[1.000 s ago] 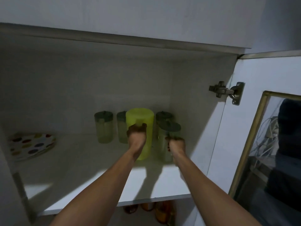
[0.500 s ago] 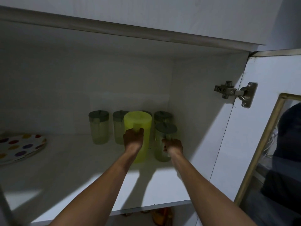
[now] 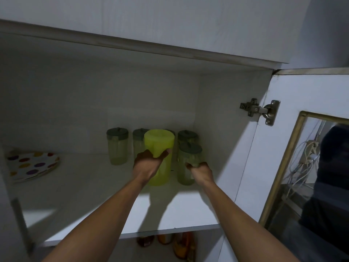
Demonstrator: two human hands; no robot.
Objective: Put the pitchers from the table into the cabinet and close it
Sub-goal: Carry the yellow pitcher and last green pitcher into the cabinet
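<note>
Deep on the white cabinet shelf [image 3: 94, 195], toward its far right corner, stands a cluster of pitchers. Nearest the opening is a bright yellow-green pitcher [image 3: 160, 146], a smooth, opaque plastic cylinder with a flat lid, resting upright on the shelf. The person's left hand [image 3: 148, 164] wraps its near side, thumb and fingers spread around the wall and pressed against it. Just right of it stands a clear pitcher [image 3: 188, 163], translucent and faintly green with a round grey-green lid; the right hand [image 3: 201, 170] is closed around its lower body. Behind these two, against the back wall, stand more clear pitchers of the same make: one off to the left [image 3: 117, 146], one partly hidden behind the yellow-green one [image 3: 138, 140], and one at the far right [image 3: 187, 136]. Far left on the shelf lies a stack of white plates [image 3: 32, 165] with coloured polka dots. At right, the cabinet door [image 3: 294, 95] hangs open on a metal hinge [image 3: 259, 110], its glass panel edged in a dull brass-coloured frame. Below the shelf, orange and brown shapes are dimly seen, too blurred to tell
</note>
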